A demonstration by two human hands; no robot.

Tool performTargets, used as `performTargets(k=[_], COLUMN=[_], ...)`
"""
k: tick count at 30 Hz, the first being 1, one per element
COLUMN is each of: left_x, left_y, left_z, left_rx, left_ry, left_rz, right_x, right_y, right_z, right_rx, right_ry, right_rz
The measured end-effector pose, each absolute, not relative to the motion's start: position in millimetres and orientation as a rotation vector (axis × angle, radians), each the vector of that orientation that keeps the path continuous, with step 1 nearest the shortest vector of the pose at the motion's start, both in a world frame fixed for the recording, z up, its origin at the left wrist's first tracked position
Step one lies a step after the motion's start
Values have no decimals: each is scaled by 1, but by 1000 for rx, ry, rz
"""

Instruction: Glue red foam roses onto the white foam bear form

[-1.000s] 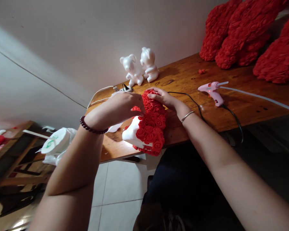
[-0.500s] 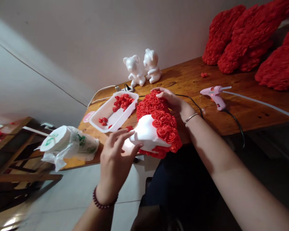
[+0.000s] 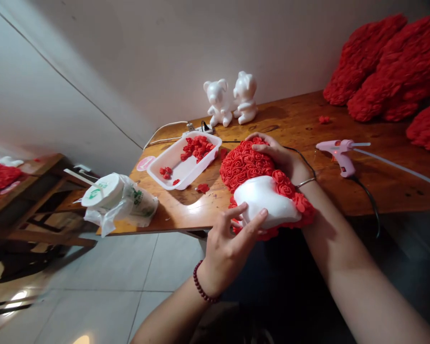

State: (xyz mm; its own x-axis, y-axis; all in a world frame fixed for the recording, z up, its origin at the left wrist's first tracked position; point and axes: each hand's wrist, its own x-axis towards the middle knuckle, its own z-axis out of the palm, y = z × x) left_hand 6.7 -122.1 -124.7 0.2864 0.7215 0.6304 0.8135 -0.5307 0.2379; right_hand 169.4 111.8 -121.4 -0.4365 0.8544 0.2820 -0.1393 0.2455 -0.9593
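Note:
My right hand (image 3: pixel 275 155) wraps the top of a foam bear form covered in red foam roses (image 3: pixel 245 165), and its underside shows a bare white foam patch (image 3: pixel 263 200). My left hand (image 3: pixel 229 251) is below it, fingers spread, with the fingertips against the white foam. A white plastic tray (image 3: pixel 168 165) holds several loose red roses (image 3: pixel 197 148). One loose rose (image 3: pixel 202 188) lies on the table near the tray. A pink hot glue gun (image 3: pixel 338 153) rests to the right of my right hand, a long glue stick (image 3: pixel 397 165) in it.
Two bare white foam bears (image 3: pixel 229 100) stand at the wall, and large red rose-covered figures (image 3: pixel 390 71) lie at the back right of the wooden table (image 3: pixel 361 191). A plastic-wrapped stack of cups (image 3: pixel 120 200) overhangs the table's left edge. Cords run along the back.
My left hand has come back from the lower left and now touches the white foam. The rose-covered form sits slightly differently in my right hand, and the whole view has shifted as my head moved.

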Motion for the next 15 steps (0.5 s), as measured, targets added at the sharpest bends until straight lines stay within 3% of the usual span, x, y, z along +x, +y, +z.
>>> performTargets(k=[3,6,9,12,15], left_x=[-12,-56,-110,-149,-162], left_y=[-104,-55,18,82,117], left_z=[-100,-66,-43,-48,-68], left_rx=[-2561,-2200,-1877,-2053,-2210], left_ry=[-1429,-1789,-2184,-2465,-2528], left_rz=[-1140,-1221,-860,-358,-256], right_x=[170,171,170,169,169], right_y=[112,113,113,113,114], right_z=[-122,-121,-119,-119,-119], right_rx=[-715,-743,-772,-804,-836], right_ry=[-1585,-1577,-1572,-1566,-1554], right_rz=[1389,1408,1425,1446,1462])
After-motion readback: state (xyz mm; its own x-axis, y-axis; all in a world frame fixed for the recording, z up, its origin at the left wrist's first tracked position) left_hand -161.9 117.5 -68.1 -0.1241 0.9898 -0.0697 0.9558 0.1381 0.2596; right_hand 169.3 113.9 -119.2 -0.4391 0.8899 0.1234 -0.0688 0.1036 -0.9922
